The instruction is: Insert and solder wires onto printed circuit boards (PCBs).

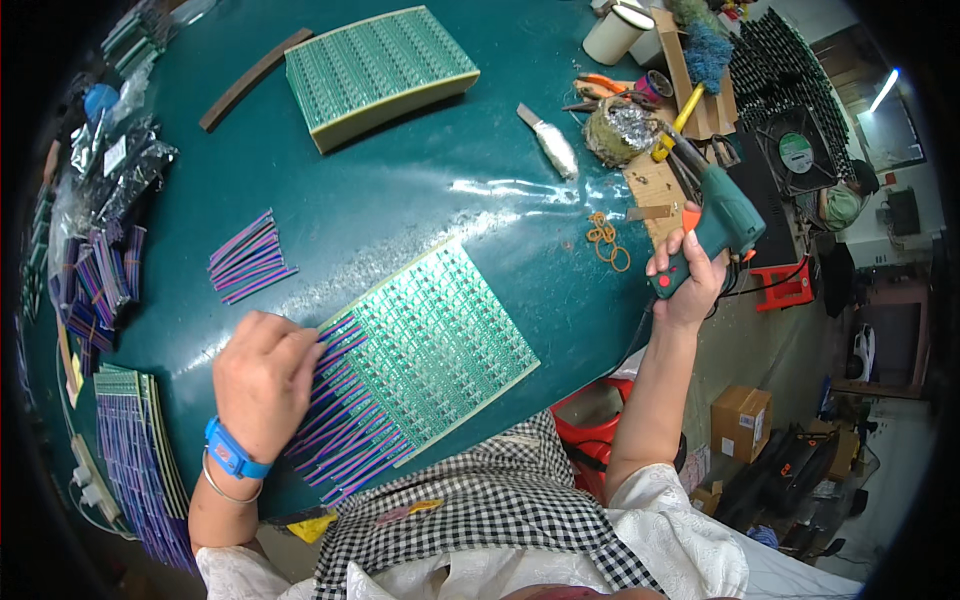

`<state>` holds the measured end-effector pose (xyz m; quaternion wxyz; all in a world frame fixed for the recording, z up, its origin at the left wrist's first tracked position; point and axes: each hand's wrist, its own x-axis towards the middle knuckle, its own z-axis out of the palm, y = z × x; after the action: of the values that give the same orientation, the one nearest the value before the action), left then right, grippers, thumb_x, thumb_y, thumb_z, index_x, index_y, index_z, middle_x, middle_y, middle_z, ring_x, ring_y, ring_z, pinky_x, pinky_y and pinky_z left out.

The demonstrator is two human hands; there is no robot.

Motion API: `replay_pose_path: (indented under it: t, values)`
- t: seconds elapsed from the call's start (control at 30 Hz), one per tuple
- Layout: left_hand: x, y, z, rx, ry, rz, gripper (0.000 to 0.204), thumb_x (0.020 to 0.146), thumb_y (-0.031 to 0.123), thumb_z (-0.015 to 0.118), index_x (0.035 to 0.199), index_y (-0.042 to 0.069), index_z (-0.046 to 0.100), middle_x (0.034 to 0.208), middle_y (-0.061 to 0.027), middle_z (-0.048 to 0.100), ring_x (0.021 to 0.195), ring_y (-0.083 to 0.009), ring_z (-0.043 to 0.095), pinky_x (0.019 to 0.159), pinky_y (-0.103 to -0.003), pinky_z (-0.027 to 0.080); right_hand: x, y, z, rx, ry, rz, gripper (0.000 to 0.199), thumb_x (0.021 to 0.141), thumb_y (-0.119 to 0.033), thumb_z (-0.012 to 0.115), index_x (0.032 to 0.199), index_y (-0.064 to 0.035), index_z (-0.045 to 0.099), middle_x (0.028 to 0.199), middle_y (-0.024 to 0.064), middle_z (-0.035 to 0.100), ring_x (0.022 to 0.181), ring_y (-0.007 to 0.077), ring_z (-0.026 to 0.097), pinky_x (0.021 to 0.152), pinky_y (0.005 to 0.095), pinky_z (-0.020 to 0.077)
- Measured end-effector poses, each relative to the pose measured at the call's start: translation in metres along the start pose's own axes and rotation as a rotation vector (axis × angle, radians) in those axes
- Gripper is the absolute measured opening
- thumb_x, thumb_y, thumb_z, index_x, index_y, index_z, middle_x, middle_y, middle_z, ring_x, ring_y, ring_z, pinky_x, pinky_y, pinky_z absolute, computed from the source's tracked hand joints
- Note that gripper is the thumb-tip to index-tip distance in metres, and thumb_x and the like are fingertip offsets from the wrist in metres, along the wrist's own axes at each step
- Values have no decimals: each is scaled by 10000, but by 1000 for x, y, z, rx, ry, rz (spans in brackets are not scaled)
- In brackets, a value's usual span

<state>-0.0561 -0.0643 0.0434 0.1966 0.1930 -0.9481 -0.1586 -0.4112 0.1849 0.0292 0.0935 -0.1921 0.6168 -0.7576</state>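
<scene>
A green circuit board panel (450, 345) lies on the table in front of me. Along its left edge runs a row of purple, blue and dark wires (345, 430), their outer ends lying toward me. At the panel's upper left corner my left hand (262, 375) is closed in a pinch on a wire; its fingertips are partly hidden. My right hand (690, 275) grips a dark green pistol-shaped soldering gun (735, 215) with an orange trigger. The gun's front end points to a foil-lined round pot (620, 130). A loose bunch of similar wires (252, 257) lies beyond my left hand.
A thick stack of green panels (385, 75) stands at the back, beside a curved brown strip (255, 80). Wired panels (140, 440) and wire bundles (100, 275) lie far left. Rubber bands (605, 240), a wrapped blade (550, 145) and a white mug (617, 35) sit rightward.
</scene>
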Motion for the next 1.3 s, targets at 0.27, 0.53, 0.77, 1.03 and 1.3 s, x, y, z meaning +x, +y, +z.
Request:
replay_pose_path:
  t: [0.27,0.53,0.77,1.03,1.3]
  values:
    - [1,-67,-25,203,-15,-159,80,806,52,741,857,22,687,900,-131,655,883,-351,628,787,-437,516,-34,-33,1,-113,-11,-81,435,921,-60,627,1314,105,541,721,78,597,544,143,538,512,288,472]
    - [14,-86,11,64,49,-174,91,810,96,767,859,53,704,892,-100,650,899,-320,629,790,-419,521,-75,-78,0,-500,-329,-325,576,915,-45,623,1431,138,442,784,53,587,610,90,503,579,213,378]
    - [16,-89,33,80,112,-76,121,816,101,773,883,45,689,892,-96,642,893,-316,624,791,-413,516,-112,-30,25,-77,-519,90,662,849,-97,718,1380,155,414,746,100,558,542,150,546,497,263,477]
    - [16,-56,19,-85,219,-61,163,824,32,769,970,11,699,849,-111,684,773,-294,668,681,-360,546,-144,-14,27,60,-600,345,695,843,-115,755,1368,168,400,773,122,559,551,178,569,480,299,533]
    - [12,-65,24,-99,255,-50,217,797,-7,779,1009,34,756,901,-89,703,815,-275,676,704,-347,547,-153,-7,25,66,-595,429,709,844,-129,771,1372,166,401,798,118,568,558,180,576,478,304,534]
